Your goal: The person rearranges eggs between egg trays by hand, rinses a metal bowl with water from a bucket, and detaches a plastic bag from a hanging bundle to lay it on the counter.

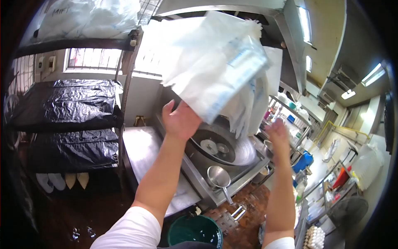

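A stack of white plastic sacks with blue print hangs tilted in front of me, blurred, over the sunken metal basin. My left hand is at the lower left edge of the sacks, palm towards me. Its thumb stretches out to the left, away from the plastic, while the sacks hide the other fingers. My right hand is raised to the right, apart from the sacks and smeared by motion. Below, a round wok-like pan sits in the steel stove counter. A small metal pot with a handle rests on the counter's front.
Black plastic covers the rack shelves at left, with shoes beneath. A green bucket stands on the floor by the counter. At right are a fan, stacked eggs and a shelf of kitchen goods.
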